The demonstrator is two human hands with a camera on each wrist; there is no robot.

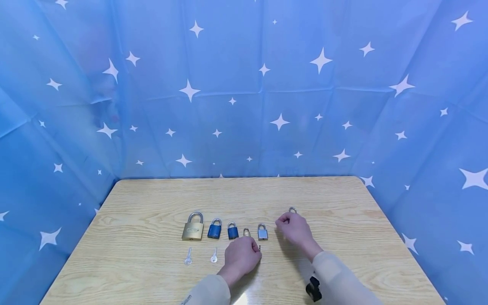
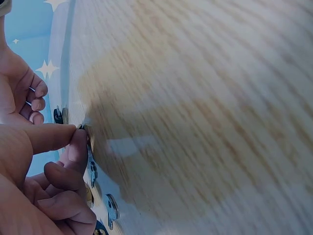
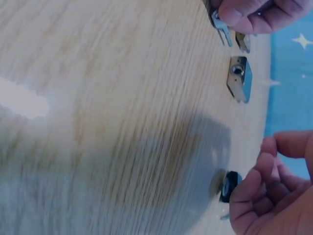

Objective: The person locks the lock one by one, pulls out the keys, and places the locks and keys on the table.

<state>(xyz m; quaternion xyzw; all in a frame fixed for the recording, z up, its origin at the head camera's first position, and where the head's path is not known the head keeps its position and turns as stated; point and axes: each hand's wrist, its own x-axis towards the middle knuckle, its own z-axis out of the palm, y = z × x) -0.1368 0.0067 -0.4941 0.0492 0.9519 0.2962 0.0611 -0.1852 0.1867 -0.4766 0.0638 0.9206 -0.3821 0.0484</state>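
Observation:
My left hand point(image 1: 242, 255) pinches a silver key point(image 3: 224, 30) between thumb and forefinger, just above the table; two thin prongs show side by side, so it may be a pair. Behind that hand, a small brass padlock point(image 1: 246, 232) is partly hidden. To its right lies a small silver-blue padlock point(image 1: 262, 233). Further right, my right hand point(image 1: 295, 228) hovers with loosely curled fingers over a dark padlock point(image 3: 230, 186). From above, it covers most of that padlock, leaving only the shackle visible. Nothing shows between the right fingers.
Left of the hands lie a large brass padlock point(image 1: 192, 231) and two blue padlocks, one point(image 1: 214, 230) beside the other point(image 1: 232, 231). Two silver keys, one at left point(image 1: 188, 256) and one nearer point(image 1: 214, 256), lie in front. A starry blue curtain point(image 1: 244, 127) surrounds the wooden table point(image 1: 133, 220).

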